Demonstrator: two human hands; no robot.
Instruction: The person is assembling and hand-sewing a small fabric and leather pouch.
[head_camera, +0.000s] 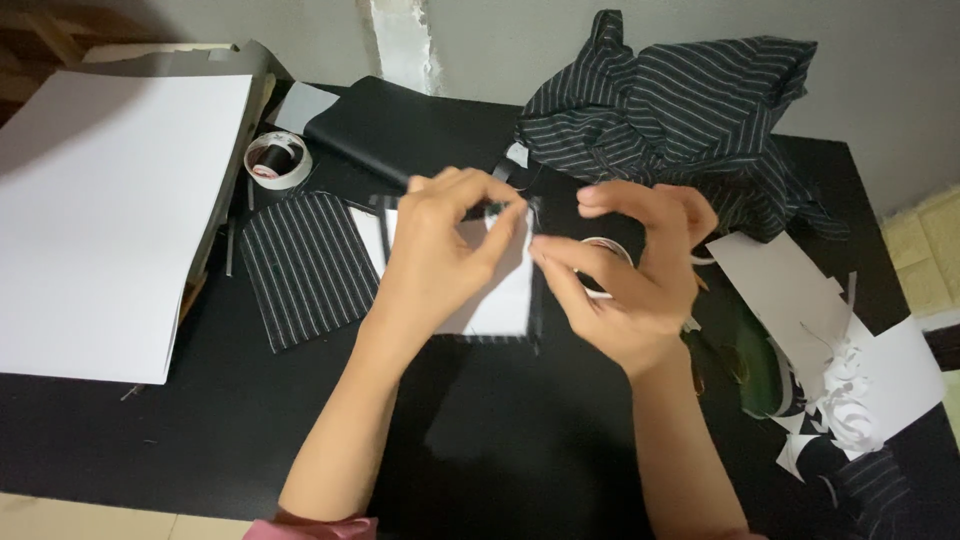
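Arms: showing bare to past the elbows
Sleeve (315, 524): peeking pink, bunching at left elbow
Hands: wearing no gloves

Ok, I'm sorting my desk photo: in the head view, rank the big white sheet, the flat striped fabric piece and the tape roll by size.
1. Big white sheet, by far the largest.
2. Flat striped fabric piece.
3. Tape roll, the smallest.

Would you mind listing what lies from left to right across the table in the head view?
White paper stack → tape roll → striped fabric piece → left hand → right hand → white paper scraps.
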